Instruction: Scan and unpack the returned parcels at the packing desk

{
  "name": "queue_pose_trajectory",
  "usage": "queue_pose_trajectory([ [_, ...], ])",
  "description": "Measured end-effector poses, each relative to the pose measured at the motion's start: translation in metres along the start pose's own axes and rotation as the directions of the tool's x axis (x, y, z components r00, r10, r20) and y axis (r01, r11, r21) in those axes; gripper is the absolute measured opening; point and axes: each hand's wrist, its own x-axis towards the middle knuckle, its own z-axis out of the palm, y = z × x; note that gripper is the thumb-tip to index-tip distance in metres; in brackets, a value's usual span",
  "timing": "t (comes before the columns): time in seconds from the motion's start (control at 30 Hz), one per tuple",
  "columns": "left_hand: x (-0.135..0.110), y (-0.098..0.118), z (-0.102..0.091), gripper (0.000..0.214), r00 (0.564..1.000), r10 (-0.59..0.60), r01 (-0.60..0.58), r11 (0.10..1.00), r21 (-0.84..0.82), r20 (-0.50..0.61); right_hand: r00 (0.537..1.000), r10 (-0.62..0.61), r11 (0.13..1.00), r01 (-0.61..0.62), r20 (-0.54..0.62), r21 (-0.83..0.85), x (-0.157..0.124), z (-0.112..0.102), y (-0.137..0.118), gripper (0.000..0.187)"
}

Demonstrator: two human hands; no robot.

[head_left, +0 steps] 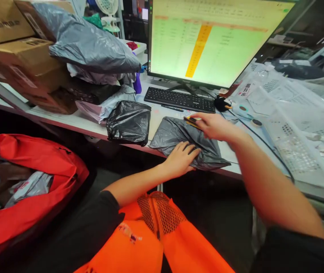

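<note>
A dark grey plastic mailer bag [173, 132] lies on the desk in front of the keyboard, its near edge reaching past the desk's edge. My left hand [180, 159] rests on its near side, fingers laid out over the plastic. Above the bag's far side, my right hand [211, 126] grips a yellow-and-black utility knife [191, 121]; whether its blade is out is too small to tell. Just left of the grey bag sits a shiny black wrapped parcel [129, 122], touched by neither hand.
Behind are a black keyboard [180, 99] and a monitor [215, 41]. Cardboard boxes [28, 60] and a large grey parcel [93, 47] are stacked left. White plastic baskets [306, 125] and a cable stand right. A red bag [36, 151] of parcels is below left.
</note>
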Motion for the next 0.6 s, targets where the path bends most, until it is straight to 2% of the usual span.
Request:
queue_pose_trajectory([
  [0.07, -0.011, -0.007, -0.012, 0.069, 0.999, 0.001, -0.001, 1.000, 0.001, -0.052, 0.997, -0.069, 0.988, 0.074, 0.040, -0.138, 0.033, 0.016, -0.022, 0.047],
  [0.13, -0.024, -0.020, -0.018, 0.061, 0.993, -0.083, 0.085, 0.996, 0.020, -0.086, 0.990, -0.107, 0.963, 0.126, 0.090, -0.239, 0.058, 0.030, -0.034, 0.048],
  [0.2, -0.032, -0.033, -0.018, 0.051, 0.976, -0.195, 0.199, 0.979, 0.036, -0.098, 0.984, -0.116, 0.943, 0.151, 0.133, -0.298, 0.072, 0.039, -0.038, 0.048],
  [0.27, -0.036, -0.042, -0.012, 0.042, 0.961, -0.258, 0.265, 0.963, 0.058, -0.102, 0.979, -0.121, 0.927, 0.170, 0.164, -0.333, 0.070, 0.044, -0.035, 0.047],
  [0.33, -0.036, -0.045, -0.007, 0.037, 0.954, -0.277, 0.287, 0.954, 0.089, -0.111, 0.971, -0.125, 0.919, 0.191, 0.203, -0.345, 0.053, 0.045, -0.023, 0.045],
  [0.43, -0.036, -0.042, -0.008, 0.034, 0.955, -0.279, 0.291, 0.949, 0.121, -0.106, 0.959, -0.075, 0.947, 0.155, 0.275, -0.283, -0.002, 0.040, 0.007, 0.043],
  [0.53, -0.031, -0.039, -0.025, 0.042, 0.966, -0.258, 0.257, 0.958, 0.128, -0.007, 0.933, 0.013, 0.990, 0.039, 0.360, -0.135, -0.070, 0.025, 0.040, 0.044],
  [0.6, -0.019, -0.041, -0.039, 0.054, 0.969, -0.232, 0.224, 0.969, 0.101, 0.080, 0.919, 0.028, 0.998, -0.006, 0.393, -0.056, -0.105, 0.010, 0.057, 0.044],
])
